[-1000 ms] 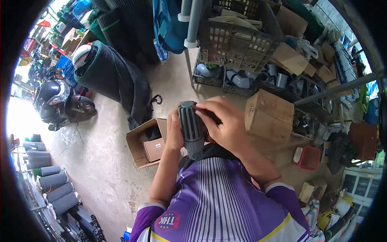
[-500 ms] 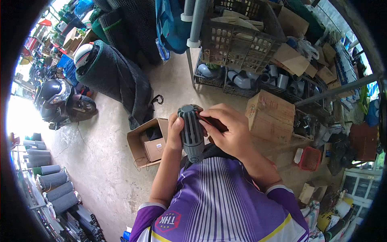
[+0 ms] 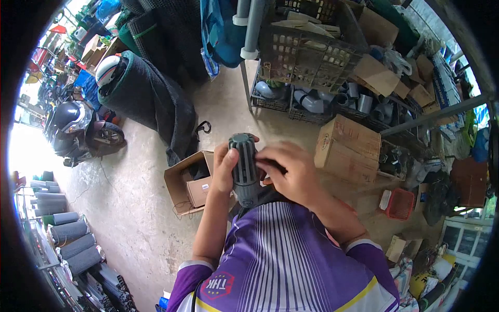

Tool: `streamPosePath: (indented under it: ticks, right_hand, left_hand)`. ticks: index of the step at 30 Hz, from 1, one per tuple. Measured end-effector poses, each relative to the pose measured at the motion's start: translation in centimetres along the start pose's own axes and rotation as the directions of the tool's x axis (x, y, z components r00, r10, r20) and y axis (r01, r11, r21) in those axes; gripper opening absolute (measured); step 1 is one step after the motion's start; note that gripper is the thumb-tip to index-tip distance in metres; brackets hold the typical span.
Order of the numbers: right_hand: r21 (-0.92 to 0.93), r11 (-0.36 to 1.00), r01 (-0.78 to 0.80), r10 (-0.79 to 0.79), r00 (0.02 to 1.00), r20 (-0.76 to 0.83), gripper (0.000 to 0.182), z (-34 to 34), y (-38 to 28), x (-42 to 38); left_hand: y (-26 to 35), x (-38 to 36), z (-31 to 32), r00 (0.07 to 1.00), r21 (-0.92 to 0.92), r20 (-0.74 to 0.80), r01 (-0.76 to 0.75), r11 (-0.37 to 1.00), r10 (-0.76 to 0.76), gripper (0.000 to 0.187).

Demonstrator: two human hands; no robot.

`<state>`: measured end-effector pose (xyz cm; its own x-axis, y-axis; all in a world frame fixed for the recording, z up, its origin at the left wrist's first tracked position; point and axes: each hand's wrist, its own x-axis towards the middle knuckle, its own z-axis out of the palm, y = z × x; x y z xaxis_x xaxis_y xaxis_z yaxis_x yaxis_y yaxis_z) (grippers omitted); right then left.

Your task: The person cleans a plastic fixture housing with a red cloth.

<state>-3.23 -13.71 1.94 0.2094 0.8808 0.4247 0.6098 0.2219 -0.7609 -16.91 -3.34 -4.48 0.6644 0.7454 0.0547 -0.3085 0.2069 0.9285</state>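
A dark grey slotted plastic strainer (image 3: 243,169), shaped like a ribbed cylinder with a round cap, stands nearly upright in front of my chest. My left hand (image 3: 224,169) is closed around its left side, thumb along the slots, with the other fingers mostly hidden behind it. My right hand (image 3: 291,169) is at the strainer's right side, thumb and fingers curled inward close to it. Motion blurs its upper fingers, and whatever lies between them cannot be made out.
An open cardboard box (image 3: 175,183) with a smaller carton inside sits on the floor ahead. To the right are a closed cardboard box (image 3: 351,148) and a red basket (image 3: 400,204). Crates of grey pipe fittings (image 3: 312,101) fill the rack. A dark mesh roll (image 3: 148,93) leans at the left.
My right hand has shifted slightly left and turned its fingers across the strainer's side. The dark reddish piece seen between its fingers before no longer shows clearly. My left hand keeps its hold.
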Motion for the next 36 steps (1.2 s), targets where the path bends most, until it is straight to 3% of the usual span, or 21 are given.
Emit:
streamPosePath:
  ticks: [1, 4, 5, 8, 9, 12, 16, 20, 23, 26, 27, 30, 36]
  right_hand:
    - [0.016, 0.999, 0.038, -0.036, 0.995, -0.091, 0.018, 0.1, 0.4, 0.5]
    - [0.038, 0.999, 0.007, -0.002, 0.992, -0.130, 0.019, 0.1, 0.0, 1.4]
    - [0.014, 1.000, 0.014, -0.012, 0.993, -0.120, 0.019, 0.3, -0.1, 1.1]
    - [0.005, 0.998, 0.064, -0.065, 0.997, 0.036, 0.018, 1.0, 0.1, -0.7]
    - [-0.038, 0.997, 0.062, -0.059, 0.996, 0.069, 0.018, 1.4, 0.3, -1.3]
    - [0.067, 0.996, 0.055, -0.061, 0.995, 0.083, 0.018, 1.1, 1.4, -0.8]
    - [-0.011, 0.992, 0.124, -0.125, 0.984, -0.130, 0.017, -0.1, 0.3, 1.9]
    - [0.023, 0.988, 0.155, -0.150, 0.978, -0.148, 0.019, -0.2, 0.9, 2.7]
    - [0.147, 0.987, 0.071, -0.028, 0.960, -0.278, 0.018, 0.1, 0.5, 2.7]
    - [0.050, 0.991, 0.128, -0.106, 0.946, -0.306, 0.017, -0.9, 0.9, 2.7]
    - [0.134, 0.990, 0.044, -0.011, 0.971, -0.238, 0.017, -1.2, 0.2, 2.3]
    - [0.117, 0.992, 0.051, -0.034, 0.990, -0.137, 0.018, -0.8, 0.1, 1.7]
    - [0.063, 0.996, 0.058, -0.048, 0.988, -0.149, 0.020, 0.1, 0.5, 1.5]
  left_hand:
    - [-0.1, 0.0, 0.2, 1.000, -0.018, 0.002, 0.015, 1.000, -0.015, 0.065]
    - [-0.3, -0.3, 0.4, 0.998, -0.063, -0.004, 0.056, 0.996, -0.056, 0.063]
    - [-0.6, 0.1, 0.0, 1.000, 0.018, -0.004, -0.029, 0.999, 0.029, 0.064]
    - [-0.2, 0.2, -0.7, 0.997, -0.155, -0.051, 0.044, 0.987, -0.052, 0.065]
    - [0.8, 0.3, -0.9, 1.000, -0.029, -0.003, -0.010, 1.000, 0.010, 0.066]
    - [0.4, 0.4, -0.9, 1.000, 0.016, -0.001, -0.008, 1.000, 0.008, 0.066]
    - [-0.1, -0.3, 1.1, 0.997, -0.133, -0.043, 0.063, 0.989, -0.069, 0.067]
    - [-1.3, -0.1, -0.6, 0.993, -0.151, 0.073, 0.107, 0.983, -0.096, 0.073]
    - [-0.8, 0.4, -0.8, 0.994, -0.170, 0.080, 0.090, 0.981, -0.077, 0.077]
    - [0.5, 0.9, -0.1, 0.987, -0.184, 0.159, 0.049, 0.982, -0.020, 0.081]
    - [0.8, 0.8, 0.3, 0.993, -0.214, 0.112, 0.063, 0.975, -0.040, 0.086]
    - [1.1, 0.7, 0.6, 0.995, -0.267, 0.068, 0.090, 0.960, -0.074, 0.084]
    - [1.1, 0.8, 1.0, 0.997, -0.211, 0.012, 0.072, 0.975, -0.071, 0.080]
